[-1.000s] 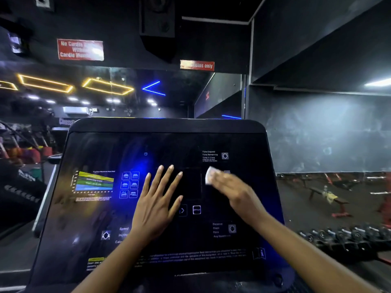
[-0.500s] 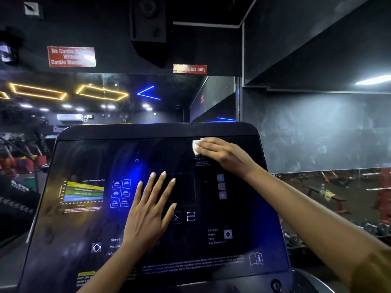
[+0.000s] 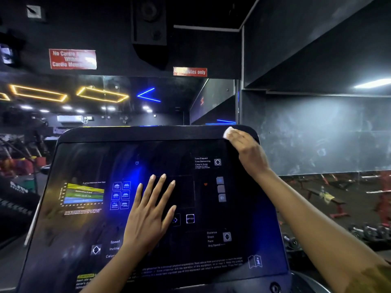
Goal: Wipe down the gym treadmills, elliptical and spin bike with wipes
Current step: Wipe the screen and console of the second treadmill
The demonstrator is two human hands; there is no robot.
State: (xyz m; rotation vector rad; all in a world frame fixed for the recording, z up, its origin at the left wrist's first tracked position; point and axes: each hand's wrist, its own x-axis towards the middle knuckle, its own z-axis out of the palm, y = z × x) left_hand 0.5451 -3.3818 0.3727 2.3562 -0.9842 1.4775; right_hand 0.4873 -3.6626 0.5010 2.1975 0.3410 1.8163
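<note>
- The right hand (image 3: 245, 149) pressed the wipe (image 3: 228, 132) flat-fingered on the top-right corner of the console (image 3: 148, 134), whose top edge ran leftward.
- The left hand (image 3: 150, 212) lay spread mid-console, empty.

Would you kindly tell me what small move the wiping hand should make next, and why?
I would probably sweep the wipe leftward along the console top edge: the right hand presses it at the upper right corner, so the rest of that edge lies to its left, while the left hand rests flat mid-panel.
</note>
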